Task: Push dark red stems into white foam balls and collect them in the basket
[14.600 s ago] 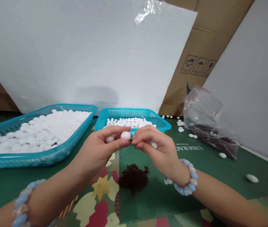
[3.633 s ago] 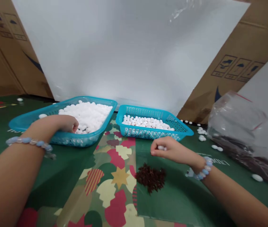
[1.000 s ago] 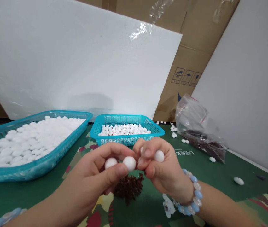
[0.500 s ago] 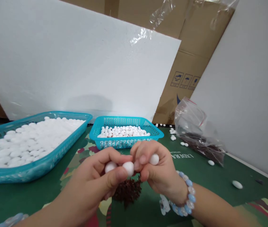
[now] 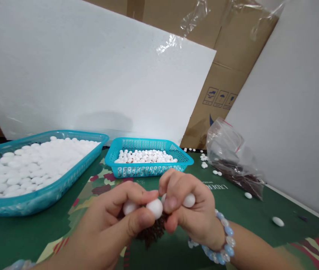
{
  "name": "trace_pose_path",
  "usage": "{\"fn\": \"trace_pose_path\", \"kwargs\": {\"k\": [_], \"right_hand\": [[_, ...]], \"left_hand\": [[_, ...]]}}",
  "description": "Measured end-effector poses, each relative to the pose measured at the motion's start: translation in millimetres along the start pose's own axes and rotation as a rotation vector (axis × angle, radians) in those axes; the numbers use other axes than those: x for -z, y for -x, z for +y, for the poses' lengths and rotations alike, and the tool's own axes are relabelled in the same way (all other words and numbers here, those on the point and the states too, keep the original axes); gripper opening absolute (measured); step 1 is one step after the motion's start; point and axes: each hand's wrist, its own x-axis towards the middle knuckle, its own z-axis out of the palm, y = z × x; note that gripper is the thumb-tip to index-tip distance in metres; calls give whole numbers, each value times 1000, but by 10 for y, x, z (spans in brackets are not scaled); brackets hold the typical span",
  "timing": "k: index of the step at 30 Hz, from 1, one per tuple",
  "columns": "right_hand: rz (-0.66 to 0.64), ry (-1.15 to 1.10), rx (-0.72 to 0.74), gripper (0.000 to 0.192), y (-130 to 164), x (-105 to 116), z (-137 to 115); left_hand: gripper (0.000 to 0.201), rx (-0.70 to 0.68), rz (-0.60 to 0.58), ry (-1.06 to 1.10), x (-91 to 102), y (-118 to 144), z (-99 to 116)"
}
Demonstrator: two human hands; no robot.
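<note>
My left hand [image 5: 111, 219] is closed on small white egg-shaped balls. One white ball [image 5: 154, 208] sits between thumb and forefinger, and another [image 5: 130, 207] is tucked behind the fingers. My right hand [image 5: 199, 213], with a beaded bracelet at the wrist, is closed right beside it. A white ball [image 5: 189, 200] rests in its curled fingers, while thumb and forefinger pinch near a further white ball [image 5: 163, 198], mostly hidden. Just below both hands lies a heap of small brown pieces [image 5: 151, 234], partly covered by them.
A large blue basket [image 5: 72, 183] of white balls stands left. A smaller blue basket [image 5: 151, 171] at the back holds white balls with brown bits. A clear bag [image 5: 232, 157] of brown material and loose white balls [image 5: 278, 221] lie right. Behind stands a white board [image 5: 97, 71].
Both hands have dropped slightly, and my right hand has shifted a little right. Another white ball now shows between the hands. More of the brown heap is covered.
</note>
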Motion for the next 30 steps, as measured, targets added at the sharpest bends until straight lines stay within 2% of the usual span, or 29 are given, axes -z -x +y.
{"fn": "trace_pose_path", "kwargs": {"k": [3,6,9,15,22,27,30], "right_hand": [[19,59,10,17,13,-2,1],[39,109,106,16,-2,-2,6],[27,148,176,17,-30,0,-5],[-26,155,206,17,-53,6,-22],[-62,177,203,9,-80,39,-24],[-132,333,180,9,-123,66,-97],[-138,451,222,12,-137,70,-131]], "left_hand": [[11,-5,2,-40,2,-8,20],[11,16,8,-59,-6,-16,40],[8,70,-43,-5,-30,-22,28],[5,115,39,104,-72,-13,-53],[11,128,4,164,-48,3,-47],[8,68,-1,151,-39,37,-27],[11,93,16,146,-36,38,-10]]}}
